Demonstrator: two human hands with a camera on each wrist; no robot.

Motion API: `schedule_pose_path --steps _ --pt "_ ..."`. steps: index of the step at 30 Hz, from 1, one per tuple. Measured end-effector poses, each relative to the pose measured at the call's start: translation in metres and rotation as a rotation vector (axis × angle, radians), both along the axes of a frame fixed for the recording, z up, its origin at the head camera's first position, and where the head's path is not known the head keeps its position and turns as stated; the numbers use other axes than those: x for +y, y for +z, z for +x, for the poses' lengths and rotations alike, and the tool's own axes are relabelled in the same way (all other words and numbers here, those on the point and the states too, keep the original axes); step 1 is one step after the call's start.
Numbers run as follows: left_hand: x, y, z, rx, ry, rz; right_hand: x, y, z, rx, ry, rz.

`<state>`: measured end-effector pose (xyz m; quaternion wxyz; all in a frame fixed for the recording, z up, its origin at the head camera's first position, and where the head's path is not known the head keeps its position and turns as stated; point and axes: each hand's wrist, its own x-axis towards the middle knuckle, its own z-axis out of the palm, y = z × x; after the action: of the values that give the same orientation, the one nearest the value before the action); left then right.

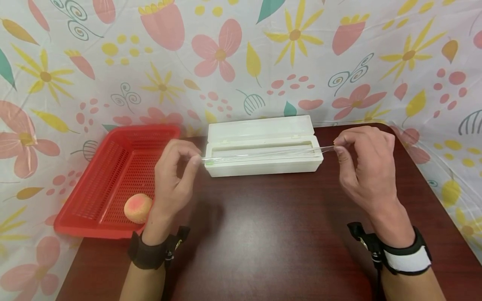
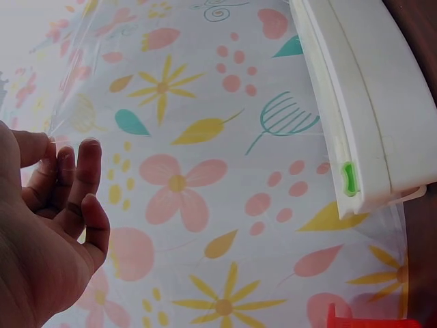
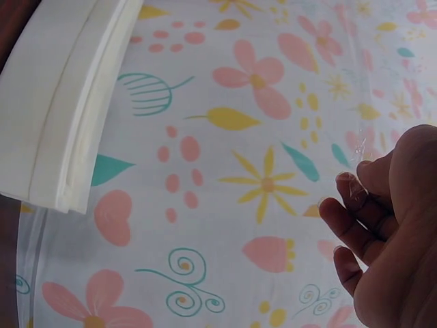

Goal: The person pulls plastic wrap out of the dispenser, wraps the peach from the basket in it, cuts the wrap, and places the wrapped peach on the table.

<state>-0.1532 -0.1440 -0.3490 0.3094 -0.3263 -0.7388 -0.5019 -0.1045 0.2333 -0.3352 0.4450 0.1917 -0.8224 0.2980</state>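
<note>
A clear strip of cling film (image 1: 260,156) stretches between both hands over the white cling film box (image 1: 263,169). My left hand (image 1: 174,179) pinches the film's left end between thumb and fingertips, just off the box's left end. At the other end, my right hand (image 1: 370,167) pinches the film with thumb and index finger, right of the box. The box's lid (image 1: 260,128) stands raised at the back. A green slider (image 2: 349,179) sits at the box's left end in the left wrist view.
A red plastic basket (image 1: 62,228) stands left of the left hand, with a peach (image 1: 136,208) inside, partly hidden by that wrist. The dark wooden table (image 1: 263,242) backs onto a flower-patterned sheet (image 1: 241,62).
</note>
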Motion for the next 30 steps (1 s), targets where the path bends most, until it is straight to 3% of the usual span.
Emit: schedule_pose_path --steps 30 --pt "0.001 0.012 0.012 0.047 0.022 -0.001 -0.002 0.005 0.006 0.097 -0.004 -0.052"
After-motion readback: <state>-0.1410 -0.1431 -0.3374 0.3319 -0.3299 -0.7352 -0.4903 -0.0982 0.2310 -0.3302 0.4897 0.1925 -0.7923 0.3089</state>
